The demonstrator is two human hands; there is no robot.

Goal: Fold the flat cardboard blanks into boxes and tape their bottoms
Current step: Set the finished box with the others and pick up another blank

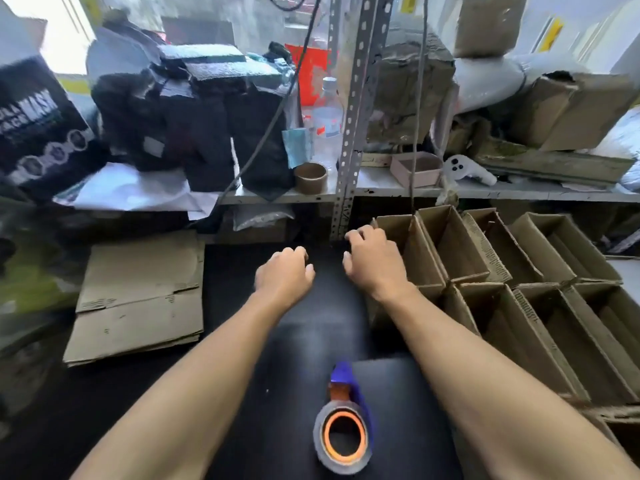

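A stack of flat cardboard blanks lies on the dark floor at the left. Several folded open-topped boxes stand packed together at the right. A tape dispenser with a blue handle and an orange-cored roll lies near me, between my forearms. My left hand hovers over the dark surface in the middle, fingers loosely curled, holding nothing. My right hand is just beside the nearest box's left wall, fingers loosely curled and empty; contact with the box cannot be told.
A metal shelf runs across the back with a perforated upright post, black packets, a plastic bottle, an empty tape core, worn cartons and a white controller. A hanging cord drops near the boxes.
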